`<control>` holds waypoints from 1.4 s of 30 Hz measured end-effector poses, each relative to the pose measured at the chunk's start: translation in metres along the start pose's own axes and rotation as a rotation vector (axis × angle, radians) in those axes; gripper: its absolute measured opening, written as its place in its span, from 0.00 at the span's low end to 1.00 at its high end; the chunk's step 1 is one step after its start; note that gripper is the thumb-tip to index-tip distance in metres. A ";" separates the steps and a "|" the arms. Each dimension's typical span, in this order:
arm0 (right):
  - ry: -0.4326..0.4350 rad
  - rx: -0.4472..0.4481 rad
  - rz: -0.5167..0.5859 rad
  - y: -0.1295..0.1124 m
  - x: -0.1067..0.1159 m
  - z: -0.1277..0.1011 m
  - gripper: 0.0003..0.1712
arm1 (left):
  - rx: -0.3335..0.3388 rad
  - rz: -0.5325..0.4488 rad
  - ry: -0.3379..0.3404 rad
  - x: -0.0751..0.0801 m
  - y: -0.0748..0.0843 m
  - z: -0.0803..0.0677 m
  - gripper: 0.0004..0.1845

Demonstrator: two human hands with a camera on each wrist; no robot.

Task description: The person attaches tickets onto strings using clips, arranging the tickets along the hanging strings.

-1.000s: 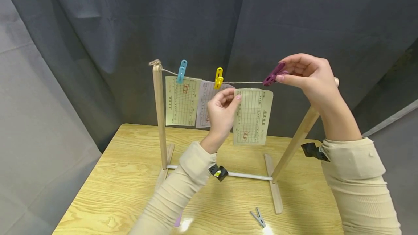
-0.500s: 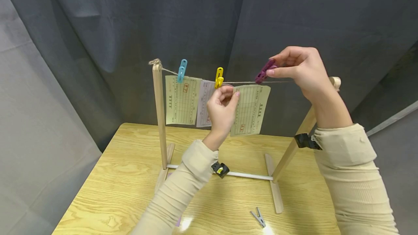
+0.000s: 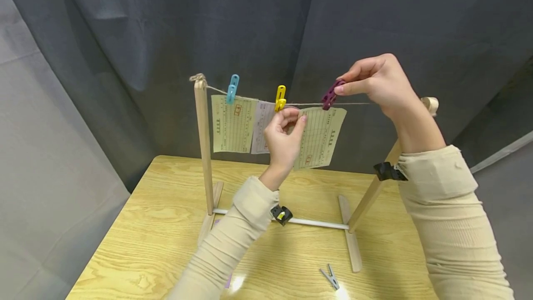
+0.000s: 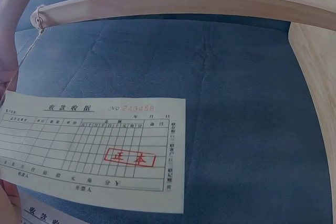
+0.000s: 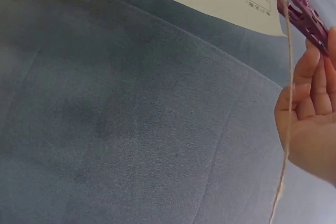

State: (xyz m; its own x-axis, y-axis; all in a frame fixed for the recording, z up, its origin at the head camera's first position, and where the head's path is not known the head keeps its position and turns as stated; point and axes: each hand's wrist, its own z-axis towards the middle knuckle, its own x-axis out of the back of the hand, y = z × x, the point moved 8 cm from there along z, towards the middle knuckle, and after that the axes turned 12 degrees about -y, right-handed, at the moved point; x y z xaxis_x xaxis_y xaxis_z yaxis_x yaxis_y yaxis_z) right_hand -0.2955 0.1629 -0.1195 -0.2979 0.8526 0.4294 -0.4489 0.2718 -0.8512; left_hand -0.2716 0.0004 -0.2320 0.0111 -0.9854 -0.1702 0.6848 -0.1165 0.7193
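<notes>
My left hand [image 3: 284,139] pinches a yellowish receipt slip [image 3: 320,138] by its upper left corner, thumb in front. The slip hangs slightly tilted with its top edge right at the string [image 3: 354,103]. Between thumb and fingers, my right hand [image 3: 385,82] holds a purple clothespin [image 3: 331,95], its jaw end pointing down at the slip's top edge. In the right wrist view the clothespin [image 5: 307,20] has its jaws spread at the string, close by the paper's edge [image 5: 231,3]. Printed lines and a red stamp show on the slip [image 4: 94,145] in the left wrist view.
A blue clothespin [image 3: 232,89] and a yellow one [image 3: 280,98] hold a yellowish slip [image 3: 233,126] and a pinkish slip [image 3: 261,126] on the string. Wooden posts [image 3: 204,152] carry it. A grey clothespin [image 3: 330,278] lies on the table [image 3: 266,267], near a purple paper edge [image 3: 228,281].
My right hand has brought the purple clothespin leftward, over the slip's top edge. My left hand has raised the slip up to the string, tilting it a little.
</notes>
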 end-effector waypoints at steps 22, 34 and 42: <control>-0.103 -0.063 -0.138 0.015 -0.017 0.006 0.05 | 0.050 -0.036 0.005 0.001 0.019 -0.001 0.07; -0.139 -0.056 -0.251 0.018 -0.018 0.001 0.16 | 0.062 -0.051 0.002 0.000 0.022 0.000 0.08; -0.117 -0.067 -0.420 0.011 -0.017 -0.003 0.29 | 0.067 -0.037 -0.010 0.001 0.020 0.001 0.08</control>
State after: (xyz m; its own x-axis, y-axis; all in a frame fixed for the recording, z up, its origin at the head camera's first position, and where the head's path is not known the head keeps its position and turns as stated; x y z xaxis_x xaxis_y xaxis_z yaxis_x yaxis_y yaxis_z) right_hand -0.2926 0.1532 -0.1369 -0.1965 0.6067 0.7703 -0.4973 0.6154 -0.6115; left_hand -0.2580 -0.0035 -0.2173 -0.0209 -0.9814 -0.1910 0.6341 -0.1607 0.7564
